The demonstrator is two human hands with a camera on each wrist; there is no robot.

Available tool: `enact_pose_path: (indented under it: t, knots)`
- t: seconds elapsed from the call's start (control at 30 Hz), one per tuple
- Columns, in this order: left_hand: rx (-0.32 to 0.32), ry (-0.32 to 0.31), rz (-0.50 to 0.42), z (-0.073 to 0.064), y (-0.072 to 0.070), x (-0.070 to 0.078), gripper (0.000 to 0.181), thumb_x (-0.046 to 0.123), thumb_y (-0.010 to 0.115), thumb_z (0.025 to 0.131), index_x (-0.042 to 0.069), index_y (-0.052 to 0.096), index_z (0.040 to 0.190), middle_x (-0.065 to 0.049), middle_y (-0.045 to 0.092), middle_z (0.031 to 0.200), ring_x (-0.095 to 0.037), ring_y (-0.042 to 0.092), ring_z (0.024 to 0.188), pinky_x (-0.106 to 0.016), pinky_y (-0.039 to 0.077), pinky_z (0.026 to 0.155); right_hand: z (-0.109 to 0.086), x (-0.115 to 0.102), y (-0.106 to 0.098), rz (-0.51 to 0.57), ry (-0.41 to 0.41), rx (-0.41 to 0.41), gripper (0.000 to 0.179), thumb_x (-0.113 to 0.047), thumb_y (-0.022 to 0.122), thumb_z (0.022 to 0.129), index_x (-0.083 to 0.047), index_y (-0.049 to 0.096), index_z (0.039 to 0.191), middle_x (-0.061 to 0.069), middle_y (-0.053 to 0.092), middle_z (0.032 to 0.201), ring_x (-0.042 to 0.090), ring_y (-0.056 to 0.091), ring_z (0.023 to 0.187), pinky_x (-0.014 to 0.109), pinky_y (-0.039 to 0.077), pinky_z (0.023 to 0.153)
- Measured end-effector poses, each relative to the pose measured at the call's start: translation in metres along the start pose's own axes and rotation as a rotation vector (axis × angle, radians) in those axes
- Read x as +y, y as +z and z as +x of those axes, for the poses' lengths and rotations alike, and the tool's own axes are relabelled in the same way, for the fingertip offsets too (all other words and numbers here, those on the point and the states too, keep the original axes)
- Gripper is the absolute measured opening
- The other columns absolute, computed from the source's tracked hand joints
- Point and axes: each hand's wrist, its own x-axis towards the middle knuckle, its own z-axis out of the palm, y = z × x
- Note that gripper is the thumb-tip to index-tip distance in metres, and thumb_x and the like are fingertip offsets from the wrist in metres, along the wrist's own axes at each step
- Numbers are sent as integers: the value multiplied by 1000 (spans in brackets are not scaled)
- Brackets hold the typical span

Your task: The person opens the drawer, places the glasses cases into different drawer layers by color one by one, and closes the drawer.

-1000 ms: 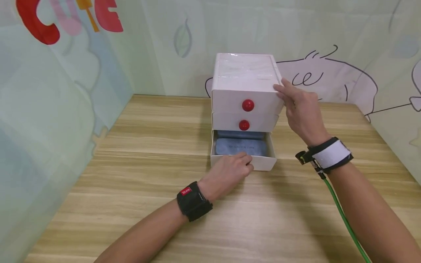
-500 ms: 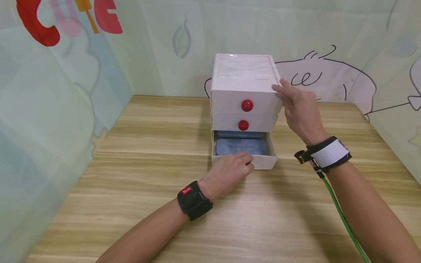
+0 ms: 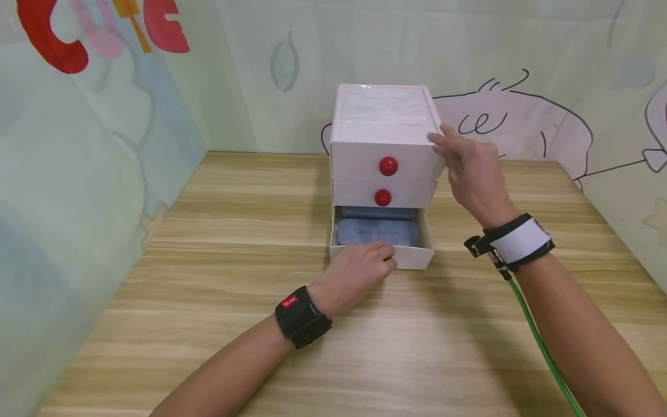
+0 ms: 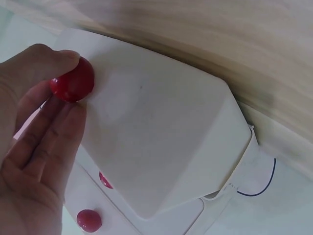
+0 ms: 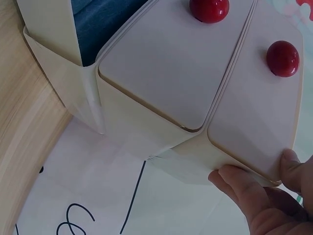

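A white three-tier drawer unit (image 3: pixel 385 113) stands on the wooden table, its upper two drawers closed. The bottom drawer (image 3: pixel 417 258) is pulled out, and a blue-grey case (image 3: pixel 377 231) lies inside with a second blue-grey item (image 3: pixel 377 212) behind it. In front of that drawer is my left hand (image 3: pixel 356 272); in the left wrist view its thumb and fingers pinch the drawer's round red knob (image 4: pixel 73 81). My right hand (image 3: pixel 476 174) grips the unit's upper right front corner, thumb and fingers on different sides, as the right wrist view (image 5: pixel 264 191) confirms.
Round red knobs (image 3: pixel 388 166) mark the closed drawers. A printed cloth backdrop (image 3: pixel 250 75) rises behind and beside the wooden table (image 3: pixel 208 278). From the right wrist strap (image 3: pixel 521 242) a green cable (image 3: pixel 542 341) runs down along the forearm.
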Motion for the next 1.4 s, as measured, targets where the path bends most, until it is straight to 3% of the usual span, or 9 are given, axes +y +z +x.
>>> enact_pose_path:
  t: [0.17, 0.4, 0.63, 0.97, 1.1, 1.17, 1.27, 1.33, 1.4]
  knots:
    - [12, 8, 22, 2, 2, 2, 20, 7, 71, 95, 19, 78, 110, 5, 72, 105, -9, 65, 97, -17, 54, 67, 1, 1, 0, -21, -14, -1, 32, -12, 55, 105, -8, 66, 135, 18, 54, 147, 39, 60, 126, 44, 61, 78]
    - [12, 22, 8, 8, 5, 5, 22, 7, 69, 96, 19, 77, 113, 5, 71, 110, -9, 65, 104, -19, 57, 74, 1, 4, -3, -32, -8, 2, 31, -11, 57, 104, -9, 68, 133, 17, 56, 145, 41, 65, 119, 13, 35, 56]
    - [12, 8, -40, 5, 1, 0, 23, 5, 68, 96, 18, 77, 113, 4, 72, 112, -8, 66, 104, -19, 57, 72, -2, 3, -5, -41, 7, 5, 31, -10, 56, 104, -8, 67, 133, 17, 56, 145, 39, 61, 125, 33, 52, 67]
    - [47, 6, -49, 0, 1, -9, 24, 2, 67, 94, 18, 77, 109, 5, 70, 107, -7, 65, 100, -20, 56, 68, 3, 3, -5, -32, -35, -14, 30, -8, 58, 103, -7, 68, 131, 17, 58, 142, 42, 66, 117, 13, 28, 49]
    - [44, 16, -56, -1, 2, -9, 24, 2, 69, 94, 18, 77, 110, 5, 70, 105, -7, 64, 99, -18, 56, 71, 5, 5, -5, -35, -51, -27, 30, -9, 58, 103, -8, 69, 131, 16, 58, 143, 41, 65, 120, 13, 31, 52]
    - [41, 24, -55, -2, 4, -8, 24, 2, 69, 94, 18, 77, 110, 4, 69, 105, -7, 63, 98, -18, 56, 72, 6, 5, -6, -32, -48, -44, 30, -9, 59, 103, -7, 69, 131, 17, 57, 144, 40, 62, 124, 14, 51, 67]
    - [44, 22, -46, -4, 5, -7, 24, 3, 69, 94, 18, 77, 111, 4, 68, 107, -8, 63, 100, -18, 57, 74, 7, 6, -9, -24, -29, -81, 32, -10, 59, 102, -8, 68, 133, 17, 57, 147, 41, 62, 125, 39, 58, 98]
    - [52, 21, -44, -5, 5, -6, 23, 2, 69, 94, 18, 76, 110, 3, 68, 107, -8, 62, 100, -19, 57, 74, 8, 7, -10, -7, -18, -107, 33, -12, 61, 102, -8, 67, 134, 17, 55, 149, 43, 64, 122, 55, 51, 102]
    - [66, 15, -50, -7, 3, -7, 21, 3, 69, 95, 17, 76, 109, 3, 67, 107, -9, 63, 99, -20, 58, 74, 9, 8, -12, 4, -16, -124, 35, -16, 64, 100, -8, 67, 134, 17, 54, 150, 43, 65, 121, 55, 52, 101]
